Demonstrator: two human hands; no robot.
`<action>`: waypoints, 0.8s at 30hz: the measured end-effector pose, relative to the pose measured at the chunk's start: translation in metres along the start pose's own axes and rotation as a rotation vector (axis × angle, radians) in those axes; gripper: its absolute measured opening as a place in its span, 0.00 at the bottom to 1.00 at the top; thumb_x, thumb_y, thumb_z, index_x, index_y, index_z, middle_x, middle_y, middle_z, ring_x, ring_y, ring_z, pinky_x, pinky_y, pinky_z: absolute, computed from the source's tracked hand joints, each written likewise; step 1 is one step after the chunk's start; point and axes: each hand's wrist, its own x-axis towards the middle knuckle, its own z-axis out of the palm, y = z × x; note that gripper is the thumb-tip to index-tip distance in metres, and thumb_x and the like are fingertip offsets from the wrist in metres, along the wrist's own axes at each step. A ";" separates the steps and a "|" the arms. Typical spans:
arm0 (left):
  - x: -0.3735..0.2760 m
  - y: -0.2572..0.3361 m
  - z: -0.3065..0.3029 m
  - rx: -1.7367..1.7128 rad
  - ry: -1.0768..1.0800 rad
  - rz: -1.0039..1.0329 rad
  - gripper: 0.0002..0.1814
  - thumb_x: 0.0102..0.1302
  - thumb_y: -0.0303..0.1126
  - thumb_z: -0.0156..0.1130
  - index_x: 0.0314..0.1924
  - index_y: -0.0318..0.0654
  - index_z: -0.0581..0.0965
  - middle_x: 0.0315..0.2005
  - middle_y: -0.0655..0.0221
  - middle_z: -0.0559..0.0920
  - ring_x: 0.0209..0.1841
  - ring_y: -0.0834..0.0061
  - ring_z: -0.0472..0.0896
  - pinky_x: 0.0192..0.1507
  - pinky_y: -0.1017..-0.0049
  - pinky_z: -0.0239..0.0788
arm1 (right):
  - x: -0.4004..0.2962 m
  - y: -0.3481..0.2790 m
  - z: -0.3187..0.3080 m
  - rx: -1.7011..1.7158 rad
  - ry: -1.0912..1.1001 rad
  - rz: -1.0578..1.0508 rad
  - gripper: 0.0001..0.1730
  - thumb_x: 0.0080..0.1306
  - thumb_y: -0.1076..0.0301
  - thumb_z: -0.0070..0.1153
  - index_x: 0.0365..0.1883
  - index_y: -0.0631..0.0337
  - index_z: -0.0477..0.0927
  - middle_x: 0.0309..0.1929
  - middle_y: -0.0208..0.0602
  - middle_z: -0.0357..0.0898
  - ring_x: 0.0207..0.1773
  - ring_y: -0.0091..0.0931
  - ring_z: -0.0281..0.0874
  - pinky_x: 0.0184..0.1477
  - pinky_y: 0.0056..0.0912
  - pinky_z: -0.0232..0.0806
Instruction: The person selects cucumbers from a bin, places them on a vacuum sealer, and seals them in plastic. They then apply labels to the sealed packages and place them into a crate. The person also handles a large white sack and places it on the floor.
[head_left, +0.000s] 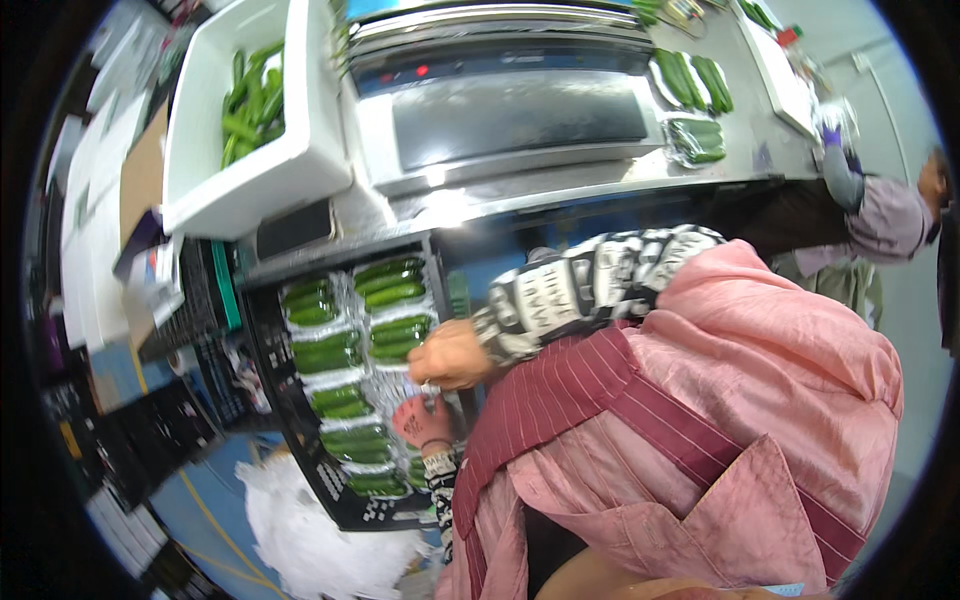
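Wrapped trays of cucumbers (326, 352) stand in two rows in a black plastic crate (281, 420). My right hand (450, 355), in a black-and-white patterned sleeve, is over the crate's right part with its fingers bent down. Close below it, my left hand (424, 421) has its thumb raised and dark marks on its back. Clear plastic film and a small pale, bluish piece lie between the hands. Blur and the fingers hide whether either hand grips them.
A wrapping machine (517, 120) stands on the steel counter, with cucumber trays (694, 79) at its right. A white foam box (247, 187) holds loose cucumbers. White plastic (307, 525) lies below the crate. A co-worker (889, 217) stands at the far right.
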 end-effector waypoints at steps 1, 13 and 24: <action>0.000 -0.003 0.001 -0.074 0.008 -0.011 0.13 0.51 0.43 0.67 0.32 0.44 0.81 0.34 0.64 0.81 0.42 0.59 0.76 0.50 0.62 0.63 | -0.024 -0.002 -0.025 0.056 0.104 0.036 0.06 0.59 0.69 0.52 0.33 0.60 0.76 0.32 0.43 0.76 0.35 0.43 0.77 0.40 0.44 0.71; 0.122 0.169 -0.117 -0.916 0.410 -0.127 0.15 0.72 0.33 0.52 0.28 0.31 0.71 0.25 0.70 0.72 0.29 0.78 0.67 0.36 0.74 0.64 | -0.331 0.051 -0.175 0.394 1.167 1.018 0.10 0.62 0.76 0.47 0.40 0.64 0.78 0.31 0.42 0.81 0.29 0.28 0.80 0.35 0.30 0.73; 0.252 0.472 -0.220 -0.868 0.060 0.764 0.17 0.75 0.36 0.45 0.37 0.29 0.76 0.35 0.63 0.78 0.40 0.73 0.75 0.47 0.74 0.66 | -0.528 0.112 -0.236 0.513 1.878 1.180 0.13 0.66 0.75 0.45 0.48 0.68 0.75 0.35 0.36 0.79 0.30 0.21 0.76 0.29 0.21 0.69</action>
